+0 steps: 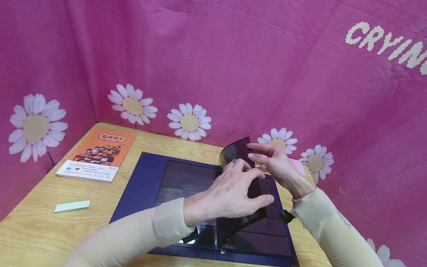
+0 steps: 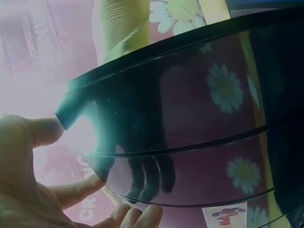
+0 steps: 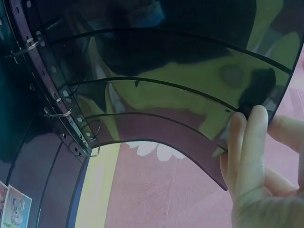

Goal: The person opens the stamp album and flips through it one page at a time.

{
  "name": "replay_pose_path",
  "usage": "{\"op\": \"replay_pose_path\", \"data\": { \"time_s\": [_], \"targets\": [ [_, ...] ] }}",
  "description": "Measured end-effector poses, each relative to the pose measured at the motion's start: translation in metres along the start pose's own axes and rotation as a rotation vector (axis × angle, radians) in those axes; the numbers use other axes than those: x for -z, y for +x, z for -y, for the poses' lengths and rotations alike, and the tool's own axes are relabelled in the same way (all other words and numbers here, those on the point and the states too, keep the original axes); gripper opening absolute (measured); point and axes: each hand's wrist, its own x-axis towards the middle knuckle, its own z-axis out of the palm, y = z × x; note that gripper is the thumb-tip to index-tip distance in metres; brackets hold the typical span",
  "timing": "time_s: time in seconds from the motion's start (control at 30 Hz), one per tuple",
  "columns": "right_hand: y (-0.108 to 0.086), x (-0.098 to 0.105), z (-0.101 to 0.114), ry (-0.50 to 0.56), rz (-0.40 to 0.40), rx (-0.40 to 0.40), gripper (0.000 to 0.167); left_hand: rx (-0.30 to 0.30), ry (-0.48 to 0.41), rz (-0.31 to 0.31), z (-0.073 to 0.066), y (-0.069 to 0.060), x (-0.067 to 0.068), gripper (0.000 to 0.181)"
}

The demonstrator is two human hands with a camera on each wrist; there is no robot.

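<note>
Black page (image 1: 235, 150) curled upright, right of centre; right hand (image 1: 278, 165) pinches edge between thumb and fingers; left hand (image 1: 230, 191) at page edge, fingers spread.

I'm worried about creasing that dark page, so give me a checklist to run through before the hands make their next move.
1. Right hand has the page by its edge: ok, fingers pinch it.
2. Left hand clear of the page: not ok, its thumb and a finger are at the page's edge.
3. Page flat: not ok, it stands raised and bowed.
4. Rings fully closed: cannot tell.
5. Album lying open on the table: ok.
6. Orange booklet clear of the album: ok, they lie apart.
</note>
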Motion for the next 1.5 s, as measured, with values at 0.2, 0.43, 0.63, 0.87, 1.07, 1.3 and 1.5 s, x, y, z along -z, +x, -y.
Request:
{"op": "replay_pose_path", "data": {
  "time_s": [0.2, 0.43, 0.63, 0.87, 1.07, 1.3, 1.5],
  "targets": [
    [-0.002, -0.003, 0.000, -0.024, 0.033, 0.039, 0.060, -0.015, -0.008, 0.017, 0.004, -0.005, -0.001, 0.051],
    [-0.008, 0.012, -0.012, -0.067, 0.019, 0.081, 0.060, 0.009, -0.119, 0.051, 0.016, -0.017, 0.017, 0.053],
    [-0.002, 0.040, -0.058, -0.292, -0.045, 0.077, 0.048, 0.006, -0.219, 0.000, 0.041, -0.029, 0.040, 0.037],
    [0.000, 0.067, -0.120, -0.682, -0.139, 0.071, 0.037, 0.055, -0.260, -0.096, 0.083, -0.054, 0.061, 0.013],
    [-0.002, 0.071, -0.147, -0.742, -0.120, -0.004, 0.041, 0.221, -0.310, -0.107, 0.125, -0.085, 0.076, 0.013],
    [0.000, 0.068, -0.155, -0.910, -0.097, -0.018, 0.047, 0.389, -0.415, -0.013, 0.170, -0.110, 0.072, 0.022],
    [0.004, 0.072, -0.152, -1.012, -0.044, -0.012, 0.057, 0.497, -0.350, 0.045, 0.193, -0.118, 0.058, 0.023]
  ]
}}
